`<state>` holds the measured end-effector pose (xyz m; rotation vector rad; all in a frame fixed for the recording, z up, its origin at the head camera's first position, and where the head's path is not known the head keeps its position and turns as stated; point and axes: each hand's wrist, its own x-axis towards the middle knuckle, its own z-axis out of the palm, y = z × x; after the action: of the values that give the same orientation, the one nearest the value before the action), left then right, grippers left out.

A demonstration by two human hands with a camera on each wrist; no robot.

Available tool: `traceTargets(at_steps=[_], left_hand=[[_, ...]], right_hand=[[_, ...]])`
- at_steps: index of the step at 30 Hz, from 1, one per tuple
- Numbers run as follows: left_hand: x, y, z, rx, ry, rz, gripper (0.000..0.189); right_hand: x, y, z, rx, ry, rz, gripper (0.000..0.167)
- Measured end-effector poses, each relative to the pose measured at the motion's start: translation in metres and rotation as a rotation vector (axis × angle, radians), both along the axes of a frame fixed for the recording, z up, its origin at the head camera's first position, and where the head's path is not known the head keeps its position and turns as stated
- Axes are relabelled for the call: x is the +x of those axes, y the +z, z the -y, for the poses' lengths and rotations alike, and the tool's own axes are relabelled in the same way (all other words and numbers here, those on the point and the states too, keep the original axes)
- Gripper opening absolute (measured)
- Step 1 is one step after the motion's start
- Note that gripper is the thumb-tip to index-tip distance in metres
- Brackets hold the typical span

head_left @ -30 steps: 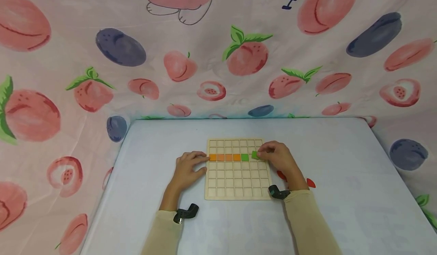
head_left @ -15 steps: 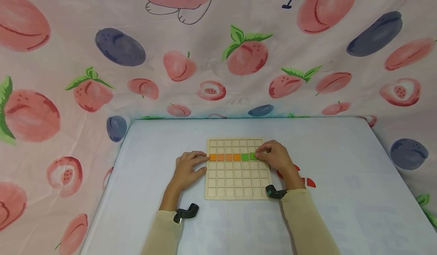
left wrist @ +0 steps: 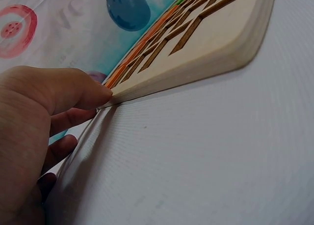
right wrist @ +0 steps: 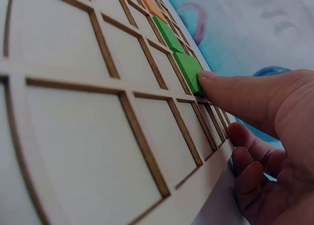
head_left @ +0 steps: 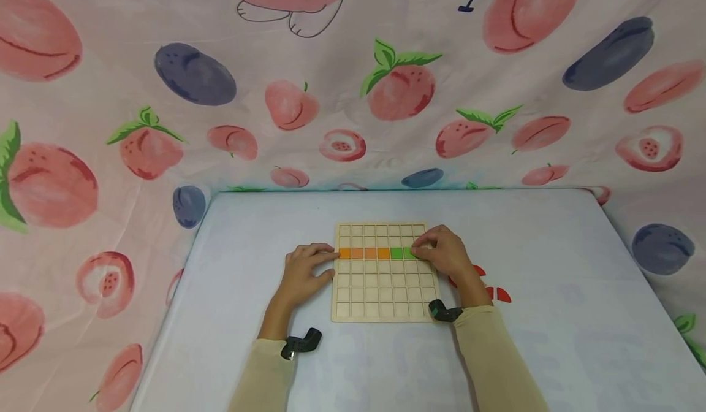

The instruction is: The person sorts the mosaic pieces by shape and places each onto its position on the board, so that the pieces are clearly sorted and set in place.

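A square wooden grid board [head_left: 380, 280] lies on the white table. Across one row run several orange tiles [head_left: 364, 253], followed by two green tiles. My right hand [head_left: 448, 254] is over the board's right edge, thumb and fingertips at the outer green tile [right wrist: 188, 71], which sits at its cell beside the other green tile [right wrist: 168, 36]. In the right wrist view the thumb tip touches that outer tile's edge; the index fingertip is hidden. My left hand [head_left: 306, 275] rests at the board's left edge, touching it with thumb and fingertips, fingers extended.
Several red rounded pieces [head_left: 503, 295] lie on the table right of the board, partly hidden by the right wrist. A fruit-print cloth [head_left: 342, 111] hangs behind and beside the table [head_left: 551, 338].
My right hand has moved slightly left, bringing the outer green tile from a tilted position into line beside the first green one. My left hand has stayed at the board's edge.
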<state>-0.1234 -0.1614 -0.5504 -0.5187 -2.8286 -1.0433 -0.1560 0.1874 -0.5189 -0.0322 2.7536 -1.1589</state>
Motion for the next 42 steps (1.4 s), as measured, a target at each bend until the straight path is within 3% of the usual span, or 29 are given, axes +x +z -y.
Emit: traceTargets(at_steps=[21, 33, 38, 42], left_hand=[[-0.002, 0.001, 0.0, -0.013, -0.001, 0.019, 0.036], [-0.001, 0.001, -0.001, -0.014, 0.003, 0.014, 0.035], [-0.002, 0.001, 0.0, -0.022, -0.003, 0.024, 0.035], [-0.002, 0.0, 0.001, -0.019, -0.006, 0.023, 0.035]], right_hand=[[0.002, 0.002, 0.002, -0.013, -0.033, 0.03, 0.015], [0.005, 0.002, -0.004, 0.029, 0.064, -0.019, 0.016], [0.007, 0.007, -0.018, -0.06, 0.095, 0.042, 0.022], [0.01, 0.016, -0.029, -0.066, 0.079, 0.091, 0.028]])
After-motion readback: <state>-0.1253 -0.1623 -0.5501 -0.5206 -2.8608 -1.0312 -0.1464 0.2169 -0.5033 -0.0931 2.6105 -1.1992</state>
